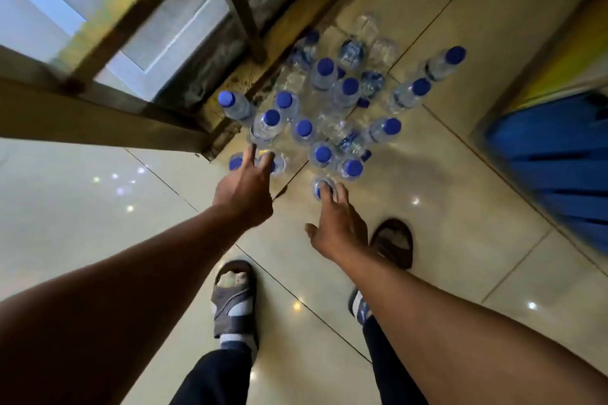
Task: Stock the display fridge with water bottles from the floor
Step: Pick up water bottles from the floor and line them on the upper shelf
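Bottles crowd the tiled floor (460,240) at twelve o'clock from the person's feet: a cluster of blue-capped water bottles (342,92), most upright, some lying flat towards the far side, and a few set apart at two o'clock. With that many down there, I judge most of the stocking is yet to do.

The person bends over them with both arms out. The left hand (245,191) hangs over two bottles at the cluster's eleven o'clock edge. Its grip is spread, two fingers (251,154) pointing forward, and it holds nothing. The right hand (337,227) has straight fingertips laid on the cap of the nearest bottle (316,184), thumb flung wide, so that grip is not closed either. Neither hand has lifted anything.

At ten o'clock is a framed glass door (164,36). It may belong to the fridge, but I cannot tell, and no shelf shows, so how much is already inside is unknown. A blue crate (559,168) sits at three o'clock.
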The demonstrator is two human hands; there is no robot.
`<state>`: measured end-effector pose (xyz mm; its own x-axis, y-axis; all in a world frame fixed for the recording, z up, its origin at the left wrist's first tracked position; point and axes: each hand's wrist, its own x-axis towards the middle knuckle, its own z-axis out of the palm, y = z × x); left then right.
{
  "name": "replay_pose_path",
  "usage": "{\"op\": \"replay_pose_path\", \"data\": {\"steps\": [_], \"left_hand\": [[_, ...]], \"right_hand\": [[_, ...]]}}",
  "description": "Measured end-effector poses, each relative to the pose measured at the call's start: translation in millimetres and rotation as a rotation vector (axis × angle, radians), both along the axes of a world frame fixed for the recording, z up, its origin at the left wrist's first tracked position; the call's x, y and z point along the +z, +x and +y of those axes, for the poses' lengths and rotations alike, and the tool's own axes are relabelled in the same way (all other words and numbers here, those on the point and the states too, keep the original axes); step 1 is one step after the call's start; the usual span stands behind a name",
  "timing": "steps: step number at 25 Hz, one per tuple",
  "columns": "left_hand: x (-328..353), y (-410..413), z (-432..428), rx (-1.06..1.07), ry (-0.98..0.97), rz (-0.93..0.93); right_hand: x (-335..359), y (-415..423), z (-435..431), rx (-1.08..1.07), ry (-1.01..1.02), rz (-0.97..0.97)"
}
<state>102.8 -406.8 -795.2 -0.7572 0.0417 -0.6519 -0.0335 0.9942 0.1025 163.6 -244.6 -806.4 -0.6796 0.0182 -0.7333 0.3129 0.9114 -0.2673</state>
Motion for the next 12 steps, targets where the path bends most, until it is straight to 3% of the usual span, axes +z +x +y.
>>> {"op": "replay_pose_path", "data": {"steps": [5,8,12], "left_hand": [[-72,-2,-10,-0.016,0.011,0.078],[-79,-5,-10,0.005,0.096,0.168],[-59,3,-9,-0.007,0.148,0.165]], "right_hand": [[-70,11,-8,0.059,0.105,0.189],[-85,7,-7,0.071,0.140,0.284],[-62,1,2,0.077,0.094,0.233]]}}
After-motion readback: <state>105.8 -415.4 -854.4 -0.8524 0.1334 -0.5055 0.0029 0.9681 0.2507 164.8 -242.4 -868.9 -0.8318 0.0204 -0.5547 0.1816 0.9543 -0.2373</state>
